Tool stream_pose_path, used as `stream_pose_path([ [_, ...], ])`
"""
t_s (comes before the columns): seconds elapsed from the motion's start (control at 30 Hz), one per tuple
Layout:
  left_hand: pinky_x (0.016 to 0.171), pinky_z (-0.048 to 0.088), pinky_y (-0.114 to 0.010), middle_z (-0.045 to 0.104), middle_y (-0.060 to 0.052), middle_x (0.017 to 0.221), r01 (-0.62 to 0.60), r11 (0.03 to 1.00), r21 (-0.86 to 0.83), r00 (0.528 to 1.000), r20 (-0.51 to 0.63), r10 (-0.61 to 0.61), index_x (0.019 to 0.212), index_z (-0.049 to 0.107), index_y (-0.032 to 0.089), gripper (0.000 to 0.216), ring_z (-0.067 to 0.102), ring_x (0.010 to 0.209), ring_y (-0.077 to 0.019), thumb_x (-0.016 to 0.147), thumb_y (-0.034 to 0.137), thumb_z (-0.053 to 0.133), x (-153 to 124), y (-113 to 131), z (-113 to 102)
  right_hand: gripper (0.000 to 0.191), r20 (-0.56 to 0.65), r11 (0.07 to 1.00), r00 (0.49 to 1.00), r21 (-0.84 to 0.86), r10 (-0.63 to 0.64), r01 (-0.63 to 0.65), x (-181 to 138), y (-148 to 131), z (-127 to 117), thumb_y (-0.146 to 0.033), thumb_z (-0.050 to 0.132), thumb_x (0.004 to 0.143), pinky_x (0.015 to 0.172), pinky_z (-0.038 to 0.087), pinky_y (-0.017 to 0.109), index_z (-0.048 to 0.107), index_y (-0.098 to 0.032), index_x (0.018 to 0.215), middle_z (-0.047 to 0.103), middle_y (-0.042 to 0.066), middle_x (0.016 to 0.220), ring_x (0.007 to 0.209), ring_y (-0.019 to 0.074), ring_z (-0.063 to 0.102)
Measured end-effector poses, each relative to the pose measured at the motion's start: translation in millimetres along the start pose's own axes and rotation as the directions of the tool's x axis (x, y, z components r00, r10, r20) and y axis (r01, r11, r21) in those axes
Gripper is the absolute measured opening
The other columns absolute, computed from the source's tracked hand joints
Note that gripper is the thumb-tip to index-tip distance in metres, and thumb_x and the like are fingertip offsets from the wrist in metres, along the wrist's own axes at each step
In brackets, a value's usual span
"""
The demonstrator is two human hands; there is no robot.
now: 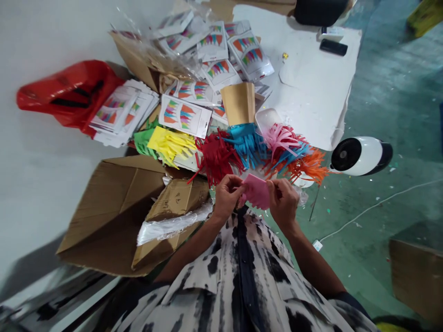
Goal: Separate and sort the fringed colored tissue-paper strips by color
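Close to my body, a piece of pink tissue paper (256, 191) with a cut, fringed lower edge is stretched between my hands. My left hand (228, 196) pinches its left side, and my right hand (284, 200) grips the right side between thumb and fingers. Just beyond them, along the table's near edge, lie fringed paper tassels: green (142, 140), yellow (171, 144), dark red (218, 157), blue (246, 145), pink (279, 137) and orange (309, 166). A tan card piece (238, 102) stands behind the blue one.
Printed packets (187, 115) pile up at the back, beside a stack of printed cards (119, 110) and a red plastic bag (69, 90). An open cardboard box (104, 203) holds white strands (173, 226). At right are a black phone-like object (333, 47), a white-and-black appliance (362, 156) and a cable (374, 205).
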State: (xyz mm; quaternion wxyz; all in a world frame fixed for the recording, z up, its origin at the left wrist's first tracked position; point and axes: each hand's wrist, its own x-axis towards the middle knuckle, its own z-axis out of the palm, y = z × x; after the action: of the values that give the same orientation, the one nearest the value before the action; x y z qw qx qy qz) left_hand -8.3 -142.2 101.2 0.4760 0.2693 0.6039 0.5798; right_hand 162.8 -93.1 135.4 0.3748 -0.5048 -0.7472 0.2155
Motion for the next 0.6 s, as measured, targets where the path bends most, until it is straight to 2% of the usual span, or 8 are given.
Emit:
stream_pose_path([
  [0.07,0.064,0.05,-0.021,0.068,0.002,0.078,0.039,0.996,-0.079,0.999,0.021,-0.038,0.087,0.069,0.019,0.035,0.062,0.067,-0.0098,0.072,0.041,0.092,2.8,14.5,-1.3,0.024,-0.045,0.999,0.999,-0.025,-0.027,0.026,3.2,4.4,-0.2,-0.029,0.057,0.105,0.067,0.043,0.028,0.062,-0.021,0.083,0.061,0.0,0.075,0.069,0.0145,0.056],
  [0.13,0.064,0.05,-0.022,0.068,0.002,0.076,0.135,0.978,-0.157,0.987,0.113,-0.118,0.084,0.069,0.019,0.035,0.062,0.066,-0.0098,0.07,0.04,0.094,8.3,30.4,-5.8,0.019,-0.084,0.995,0.992,-0.045,-0.089,0.086,6.3,9.9,0.5,-0.028,0.058,0.105,0.069,0.046,0.029,0.064,-0.022,0.087,0.064,0.001,0.078,0.071,0.0155,0.059],
  [0.2,0.065,0.051,-0.022,0.067,0.001,0.075,0.247,0.948,-0.2,0.954,0.224,-0.201,0.082,0.068,0.018,0.038,0.062,0.067,-0.0101,0.067,0.04,0.096,15.8,41.0,-10.6,0.014,-0.113,0.984,0.978,-0.063,-0.174,0.168,8.2,14.9,4.0,-0.027,0.059,0.104,0.071,0.049,0.03,0.065,-0.023,0.091,0.066,0.002,0.081,0.074,0.0166,0.061],
  [0.27,0.066,0.051,-0.022,0.068,0.001,0.077,0.309,0.928,-0.207,0.928,0.281,-0.246,0.084,0.068,0.018,0.042,0.063,0.068,-0.0103,0.065,0.041,0.097,23.3,41.9,-12.8,0.011,-0.125,0.966,0.959,-0.09,-0.254,0.244,9.2,18.2,10.7,-0.025,0.06,0.103,0.072,0.051,0.031,0.065,-0.024,0.094,0.068,0.004,0.083,0.076,0.0178,0.063],
  [0.33,0.067,0.05,-0.022,0.067,0.002,0.079,0.272,0.944,-0.186,0.942,0.25,-0.223,0.088,0.069,0.018,0.045,0.061,0.07,-0.0096,0.064,0.043,0.097,29.0,33.9,-12.0,0.01,-0.123,0.949,0.944,-0.118,-0.305,0.291,9.8,19.9,19.2,-0.023,0.06,0.103,0.074,0.052,0.031,0.066,-0.024,0.095,0.069,0.004,0.084,0.077,0.0183,0.064],
  [0.47,0.07,0.048,-0.021,0.065,0.003,0.082,0.071,0.997,-0.014,0.987,0.146,-0.068,0.094,0.071,0.019,0.04,0.059,0.074,-0.01,0.071,0.043,0.092,34.7,12.9,-9.1,0.01,-0.111,0.935,0.932,-0.127,-0.345,0.331,12.1,22.1,32.3,-0.02,0.059,0.102,0.075,0.051,0.031,0.066,-0.023,0.097,0.069,0.004,0.085,0.079,0.0184,0.063],
  [0.6,0.081,0.05,-0.026,0.071,-0.002,0.098,-0.058,0.988,0.141,0.983,0.179,0.032,0.098,0.073,0.02,0.032,0.064,0.087,-0.0146,0.078,0.042,0.086,40.2,9.0,-8.8,0.014,-0.083,0.953,0.952,-0.108,-0.293,0.284,14.8,25.3,36.1,-0.025,0.056,0.104,0.075,0.05,0.031,0.067,-0.024,0.094,0.069,0.005,0.085,0.078,0.0186,0.062],
])
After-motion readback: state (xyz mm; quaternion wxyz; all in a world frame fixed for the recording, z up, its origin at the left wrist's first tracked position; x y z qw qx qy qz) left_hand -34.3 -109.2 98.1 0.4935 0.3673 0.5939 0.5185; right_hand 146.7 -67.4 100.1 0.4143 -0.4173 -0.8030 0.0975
